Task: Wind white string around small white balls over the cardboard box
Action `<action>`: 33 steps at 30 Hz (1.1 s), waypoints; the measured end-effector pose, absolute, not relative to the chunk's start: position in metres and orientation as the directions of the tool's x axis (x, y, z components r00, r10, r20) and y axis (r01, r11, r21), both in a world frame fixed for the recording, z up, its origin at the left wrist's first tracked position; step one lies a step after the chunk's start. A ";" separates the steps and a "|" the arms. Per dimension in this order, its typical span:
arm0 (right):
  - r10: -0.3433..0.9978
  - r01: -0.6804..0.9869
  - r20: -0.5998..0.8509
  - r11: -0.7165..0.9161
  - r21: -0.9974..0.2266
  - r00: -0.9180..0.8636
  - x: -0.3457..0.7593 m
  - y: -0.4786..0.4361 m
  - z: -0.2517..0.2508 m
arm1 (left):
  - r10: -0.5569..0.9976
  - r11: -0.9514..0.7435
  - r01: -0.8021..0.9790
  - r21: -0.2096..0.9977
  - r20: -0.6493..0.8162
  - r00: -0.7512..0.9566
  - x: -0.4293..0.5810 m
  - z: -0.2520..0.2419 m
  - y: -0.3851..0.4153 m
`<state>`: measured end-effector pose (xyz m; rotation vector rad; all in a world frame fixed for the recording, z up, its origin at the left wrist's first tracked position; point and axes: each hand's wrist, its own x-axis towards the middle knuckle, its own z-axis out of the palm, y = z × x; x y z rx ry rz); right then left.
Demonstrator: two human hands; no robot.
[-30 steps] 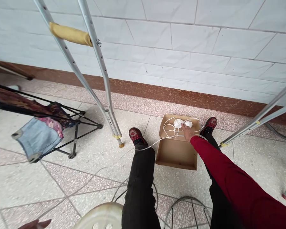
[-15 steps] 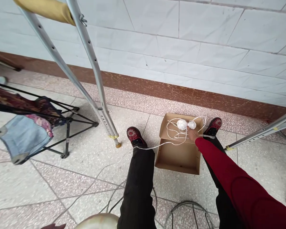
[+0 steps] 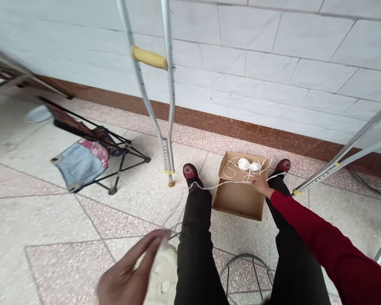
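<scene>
Two white cord balls (image 3: 244, 164) lie wound in the far half of the cardboard box (image 3: 238, 200), while loose cord (image 3: 228, 182) remains unwound, pinched by the right hand (image 3: 260, 185) and apparently by the blurred left hand (image 3: 130, 271), near left.

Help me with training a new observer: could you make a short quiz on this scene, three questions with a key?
1. Which of the person's hands is nearer the two white string balls, left or right?
2. True or false: those balls lie on the bare floor.
3. Fill in: the crutch handgrip near the top of the picture is ____ in colour.

Key:
1. The right hand.
2. False; they rest in the far half of the open cardboard box.
3. Yellow.
</scene>
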<state>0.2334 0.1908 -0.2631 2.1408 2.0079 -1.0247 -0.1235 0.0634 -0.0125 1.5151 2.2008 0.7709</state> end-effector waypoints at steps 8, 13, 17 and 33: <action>0.733 -0.244 -0.389 -0.593 -0.767 -0.558 0.150 0.033 -0.116 | 0.940 -0.264 0.517 0.814 0.098 0.326 -0.034 -0.055 -0.003; 0.820 -0.315 -0.441 -0.554 -0.771 -0.364 0.159 -0.037 -0.090 | 0.891 -0.289 0.498 0.818 0.039 0.452 -0.016 -0.078 -0.046; 0.896 -0.220 -0.418 -0.443 -0.869 -0.152 0.172 -0.057 -0.083 | 0.902 -0.180 0.414 0.892 -0.018 0.432 -0.013 -0.085 -0.063; 0.978 -0.050 -0.150 -0.159 -0.986 -0.143 0.180 -0.100 -0.091 | 0.793 -0.472 0.481 0.739 0.118 0.597 0.012 -0.057 -0.033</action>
